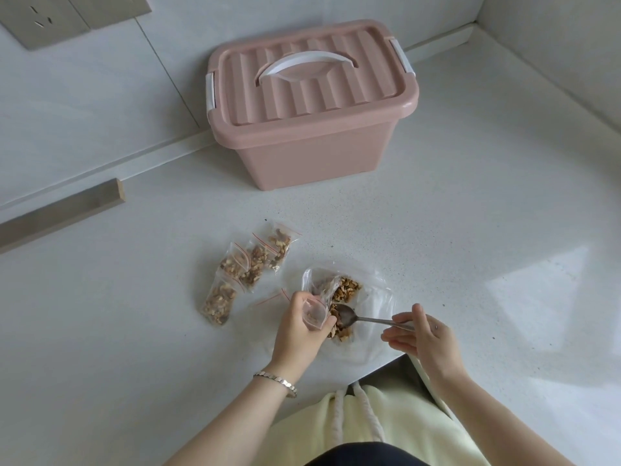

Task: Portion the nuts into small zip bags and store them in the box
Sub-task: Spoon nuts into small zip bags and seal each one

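My left hand [297, 334] holds a small clear zip bag [314, 312] upright, its mouth toward the nuts. My right hand [423, 336] pinches the handle of a metal spoon [349, 316], whose bowl sits in the walnut pieces [346, 290] lying on a large clear plastic bag [373, 297]. Several filled small zip bags [247, 267] with red seal lines lie to the left on the white counter [134, 314]. An empty zip bag [274, 297] lies flat beside my left hand. The pink storage box [309, 105] stands behind, lid shut, with a white handle.
The counter's front edge [379, 371] runs just under my right hand. A wall with a socket plate [43, 18] rises at the back left, and a grey strip [60, 210] lies along it. A side wall closes the right corner.
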`<state>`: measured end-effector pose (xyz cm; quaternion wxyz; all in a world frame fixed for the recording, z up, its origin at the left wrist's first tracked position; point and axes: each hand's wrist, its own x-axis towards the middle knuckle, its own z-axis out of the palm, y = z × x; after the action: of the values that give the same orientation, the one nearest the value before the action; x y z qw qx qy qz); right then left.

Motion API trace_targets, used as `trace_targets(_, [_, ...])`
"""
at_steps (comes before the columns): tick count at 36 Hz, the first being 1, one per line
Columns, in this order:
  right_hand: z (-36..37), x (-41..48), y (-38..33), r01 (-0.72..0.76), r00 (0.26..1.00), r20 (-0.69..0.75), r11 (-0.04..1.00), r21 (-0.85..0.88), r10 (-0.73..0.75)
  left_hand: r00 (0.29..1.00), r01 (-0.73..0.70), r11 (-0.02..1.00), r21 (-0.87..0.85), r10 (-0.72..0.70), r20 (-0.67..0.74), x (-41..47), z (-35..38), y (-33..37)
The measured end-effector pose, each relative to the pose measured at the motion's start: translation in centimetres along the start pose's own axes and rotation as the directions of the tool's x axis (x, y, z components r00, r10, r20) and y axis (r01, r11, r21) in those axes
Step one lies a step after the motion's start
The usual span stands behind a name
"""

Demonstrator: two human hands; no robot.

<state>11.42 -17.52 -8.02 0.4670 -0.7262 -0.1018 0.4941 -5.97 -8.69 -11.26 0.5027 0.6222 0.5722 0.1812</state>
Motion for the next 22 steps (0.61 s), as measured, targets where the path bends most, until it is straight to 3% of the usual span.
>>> trace_targets(11, [-2.4, -0.1, -0.9, -0.066, 0.998, 0.000, 0.984, 0.164, 0.067, 0.993, -0.024, 0.997, -0.078, 0.015, -0.121, -0.4, -0.6, 0.6])
trace_targets(22, [-2.2, -2.1, -5.7, 0.140, 0.989, 0.016, 0.960, 0.242, -0.148, 0.979, -0.134, 0.991, -0.002, 0.132, -0.156, -0.5, -0.3, 3.3])
